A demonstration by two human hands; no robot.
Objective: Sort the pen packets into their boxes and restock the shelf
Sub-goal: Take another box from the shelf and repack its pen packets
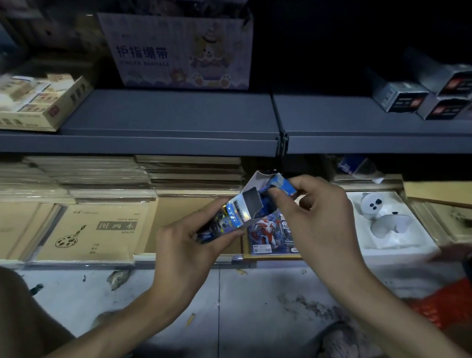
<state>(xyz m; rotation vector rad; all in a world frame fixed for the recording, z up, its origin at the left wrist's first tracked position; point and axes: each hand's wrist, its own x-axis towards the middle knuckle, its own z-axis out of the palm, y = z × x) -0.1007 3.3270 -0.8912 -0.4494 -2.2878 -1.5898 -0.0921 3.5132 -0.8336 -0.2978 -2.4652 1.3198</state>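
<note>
On the grey shelf, at its left end, lies a tan tray of small cream packs; under the shelf's left half, stacks of kraft sketchbooks lie flat; on the shelf, near its middle, stands a pale carton printed with a bear and "FINGER BANDAGE". Below the shelf's front edge, at the seam between its two boards, the left hand grasps a shiny holographic pen box, fingers curled round its lower body, the box tilted with its open flap end up towards the shelf; at that open mouth the right hand pinches a blue pen packet between thumb and fingertips; whether the packet's end lies inside the box I cannot tell. Under the shelf behind the hands lies a printed pack with a red and blue figure; under the shelf's right half, a white bear toy sits in a white moulded tray; on the shelf's right end lie small grey boxes; below and right, an orange basket sits on the floor.
</note>
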